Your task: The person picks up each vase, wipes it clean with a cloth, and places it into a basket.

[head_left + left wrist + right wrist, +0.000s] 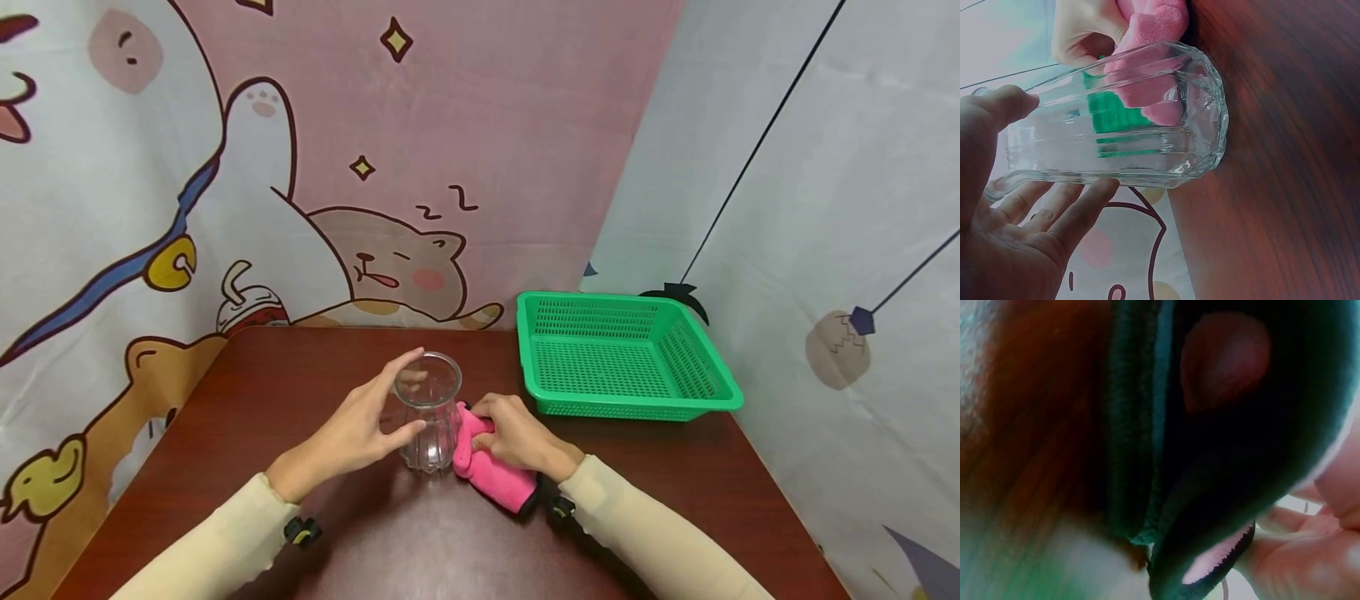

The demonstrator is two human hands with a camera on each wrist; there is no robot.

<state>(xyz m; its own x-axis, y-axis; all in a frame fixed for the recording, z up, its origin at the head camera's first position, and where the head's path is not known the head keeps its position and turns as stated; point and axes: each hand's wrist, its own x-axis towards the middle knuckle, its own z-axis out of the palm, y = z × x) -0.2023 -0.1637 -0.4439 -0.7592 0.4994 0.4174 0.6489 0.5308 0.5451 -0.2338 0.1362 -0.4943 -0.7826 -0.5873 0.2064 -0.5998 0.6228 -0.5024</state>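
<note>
A clear glass vase (431,429) with a ribbed body and round rim stands upright on the table. My left hand (367,421) holds it from the left, thumb on the near side and fingers behind. In the left wrist view the fingers (1088,212) lie along the glass wall. Right beside the vase, my right hand (517,433) grips a folded pink cloth (502,482) with a dark edge. The cloth's dark folds (1135,425) fill much of the right wrist view. Part of the cloth shows through the glass in the left wrist view.
A green plastic basket (600,367) with slotted sides sits at the back right of the dark reddish-brown table (300,367). Behind the table hangs a cartoon-printed curtain (525,167), which also runs along both sides.
</note>
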